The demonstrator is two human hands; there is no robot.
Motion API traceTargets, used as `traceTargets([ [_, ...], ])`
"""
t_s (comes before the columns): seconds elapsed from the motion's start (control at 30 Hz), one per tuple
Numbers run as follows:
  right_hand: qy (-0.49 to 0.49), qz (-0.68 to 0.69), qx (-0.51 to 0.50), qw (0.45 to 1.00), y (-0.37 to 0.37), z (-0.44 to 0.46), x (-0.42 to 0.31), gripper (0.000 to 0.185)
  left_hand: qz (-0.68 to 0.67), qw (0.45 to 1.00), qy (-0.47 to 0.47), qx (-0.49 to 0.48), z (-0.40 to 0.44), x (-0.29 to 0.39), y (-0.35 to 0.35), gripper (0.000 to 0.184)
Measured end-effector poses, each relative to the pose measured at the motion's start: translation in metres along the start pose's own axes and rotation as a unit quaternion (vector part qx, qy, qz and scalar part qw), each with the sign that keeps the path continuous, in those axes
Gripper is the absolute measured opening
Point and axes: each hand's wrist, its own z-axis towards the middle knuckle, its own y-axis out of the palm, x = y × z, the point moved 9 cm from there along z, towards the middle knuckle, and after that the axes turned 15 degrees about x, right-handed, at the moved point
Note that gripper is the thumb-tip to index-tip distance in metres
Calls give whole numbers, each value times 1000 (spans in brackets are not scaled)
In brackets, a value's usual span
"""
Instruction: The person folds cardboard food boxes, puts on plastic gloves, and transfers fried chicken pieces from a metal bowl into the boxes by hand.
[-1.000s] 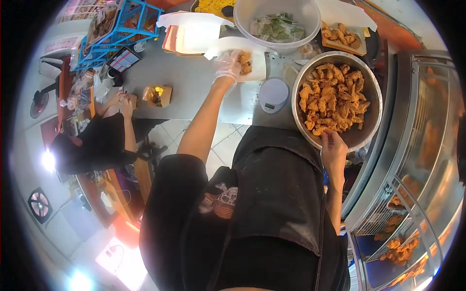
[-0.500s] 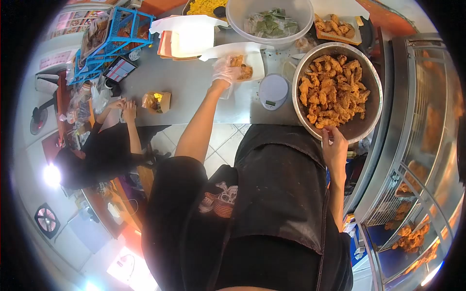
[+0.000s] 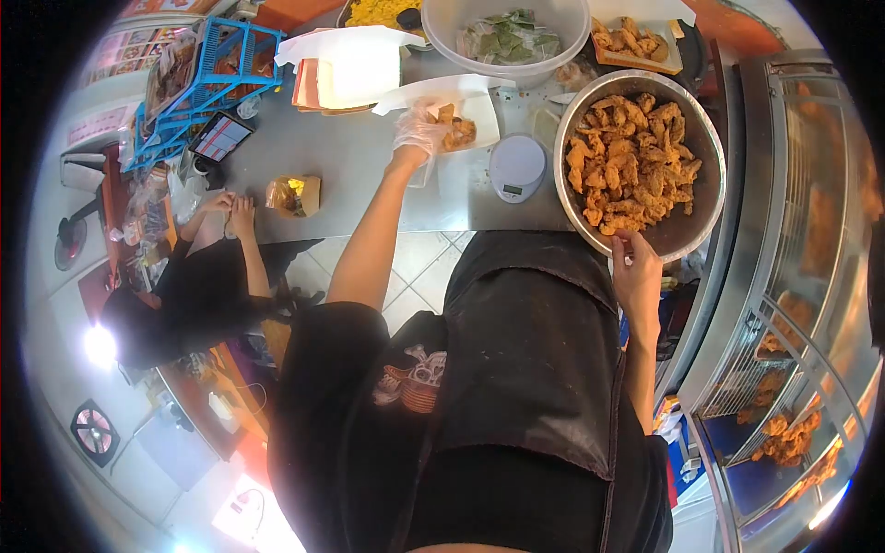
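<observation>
My left hand [image 3: 419, 135], in a clear plastic glove, reaches into an open white paper box [image 3: 485, 114]. Its fingers close against a piece of fried chicken [image 3: 446, 114], partly hidden by the glove; more chicken lies beside it in the box. On the right, a large steel bowl [image 3: 712, 198] holds a heap of fried chicken pieces [image 3: 636, 161]. My bare right hand [image 3: 636, 267] pinches the near rim of this bowl. Between box and bowl sits a small digital scale [image 3: 517, 168].
Behind are stacked open boxes [image 3: 355, 74], a clear tub [image 3: 576, 57] of green-leaf packets and a filled chicken box [image 3: 631, 44]. A co-worker [image 3: 198, 295] stands left, near a small food box [image 3: 293, 195] and blue rack [image 3: 217, 92]. A glass display cabinet [image 3: 770, 230] borders the right.
The view has shifted slightly. My left hand has drawn a little to the left at the box, showing more of the chicken. My right hand stays at the bowl's rim.
</observation>
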Motion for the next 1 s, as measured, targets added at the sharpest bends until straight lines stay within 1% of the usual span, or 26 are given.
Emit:
traceTargets([
  [0.07,-2,-8,3,1000,0,0,1,17,8,1000,-7,-29,1,-3,2,65],
  [0.2,4,-2,-7,1000,2,-2,0,16,-39,999,4,-16,0,7,-8,67],
  [0.27,7,3,-11,1000,2,-3,-1,17,10,997,-52,-55,-6,25,-21,68],
  [0.4,8,-12,-15,1000,2,-5,1,17,-1,997,-61,-37,4,0,-8,68],
  [0.47,9,-18,-15,1000,2,-7,3,18,6,994,-79,-74,1,-2,-6,71],
  [0.5,9,-19,-13,1000,2,-8,4,18,6,994,-78,-75,1,-5,-4,71],
  [0.53,8,-20,-11,1000,2,-9,5,18,-89,982,-128,-110,-1,-13,8,69],
  [0.57,9,-20,-11,1000,1,-10,5,18,-182,957,-176,-143,-4,-21,20,67],
  [0.6,12,-23,-14,1000,2,-10,5,18,-182,957,-176,-143,1,-33,30,67],
  [0.67,14,-26,-17,999,3,-11,6,18,-247,948,-124,-161,10,-26,40,56],
  [0.7,18,-25,-17,999,3,-12,7,18,-247,948,-124,-161,11,-31,43,56],
  [0.73,22,-24,-18,999,4,-12,8,18,-106,983,-82,-122,9,-16,21,48],
  [0.77,22,-23,-17,999,3,-12,6,18,38,995,-37,-81,10,-6,4,40],
  [0.8,25,-20,-18,999,2,-12,5,18,39,995,-35,-81,11,-7,6,40],
  [0.83,28,-19,-19,999,1,-13,5,18,133,990,36,-28,14,-1,1,37],
  [0.87,30,-20,-18,999,0,-14,5,18,224,968,107,26,15,6,-3,34],
  [0.9,26,-19,-13,999,-1,-14,5,18,224,968,109,25,12,4,1,34],
  [0.97,24,-21,-7,999,-3,-15,5,17,217,948,206,110,-5,29,-12,36],
  [1.0,27,-25,-14,999,-4,-15,5,17,215,948,207,109,-10,32,-14,36],
])
